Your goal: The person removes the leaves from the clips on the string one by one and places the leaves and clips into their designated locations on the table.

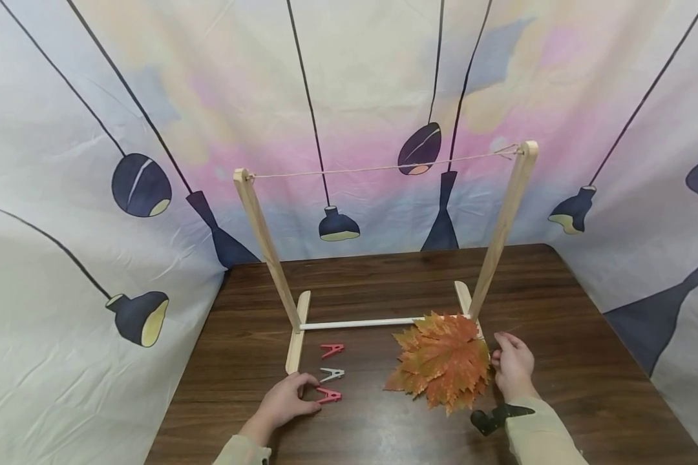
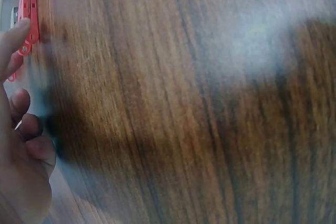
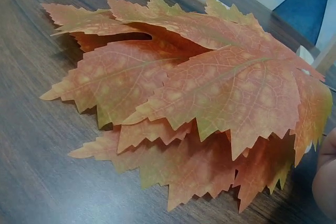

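My left hand (image 1: 287, 402) is at the table's front left, pinching the nearest red clothespin (image 1: 329, 395) between thumb and index finger. In the left wrist view the thumb lies over the red clothespin (image 2: 30, 11), the other fingers curled. Behind it lie a pale grey clothespin (image 1: 332, 374) and another red one (image 1: 332, 350). A pile of orange artificial maple leaves (image 1: 444, 361) rests on the table, right of centre. At the pile's right edge my right hand (image 1: 513, 363) has thumb and fingertips together, pinching a leaf stem. Only part of that hand shows beside the leaves (image 3: 231, 93) in the right wrist view.
A wooden stand (image 1: 503, 232) rises behind the leaves and clothespins, a thin string (image 1: 378, 169) strung between its post tops. A white rod (image 1: 360, 323) joins the posts low down. Printed fabric (image 1: 366, 84) hangs behind the brown wooden table (image 1: 372, 274).
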Demonstrator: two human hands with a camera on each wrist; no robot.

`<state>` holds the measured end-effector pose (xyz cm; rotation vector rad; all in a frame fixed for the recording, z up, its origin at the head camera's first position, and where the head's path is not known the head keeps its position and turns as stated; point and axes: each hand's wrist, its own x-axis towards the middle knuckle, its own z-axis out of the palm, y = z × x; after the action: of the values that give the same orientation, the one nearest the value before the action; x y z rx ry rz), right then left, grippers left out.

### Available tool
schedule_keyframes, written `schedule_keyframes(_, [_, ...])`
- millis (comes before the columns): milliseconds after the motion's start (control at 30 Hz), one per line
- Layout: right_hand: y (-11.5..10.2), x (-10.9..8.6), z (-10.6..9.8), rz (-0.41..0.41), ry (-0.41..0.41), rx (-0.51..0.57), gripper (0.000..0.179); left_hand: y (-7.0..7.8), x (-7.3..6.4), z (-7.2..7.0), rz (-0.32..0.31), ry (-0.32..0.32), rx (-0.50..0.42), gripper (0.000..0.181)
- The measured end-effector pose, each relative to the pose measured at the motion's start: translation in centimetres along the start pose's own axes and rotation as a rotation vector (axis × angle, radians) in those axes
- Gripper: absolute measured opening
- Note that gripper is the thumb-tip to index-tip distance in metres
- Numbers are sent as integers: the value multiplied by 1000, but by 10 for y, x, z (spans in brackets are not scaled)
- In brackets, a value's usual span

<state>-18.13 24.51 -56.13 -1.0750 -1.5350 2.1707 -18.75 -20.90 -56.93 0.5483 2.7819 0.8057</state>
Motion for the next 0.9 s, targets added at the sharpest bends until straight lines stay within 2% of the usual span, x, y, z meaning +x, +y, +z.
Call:
schedule_keyframes(233, [-4,-2,-7,13,11,18,19,0,1,-1,-23,8,-43,39])
schedule_keyframes(500, [-2,-2,-11,-11,18,-64,25,0,2,-2,-30,31,-83,37])
schedule_keyframes(900, [7,2,-18,3,45,-67,25,1,10,-3,-51,75,-178,37])
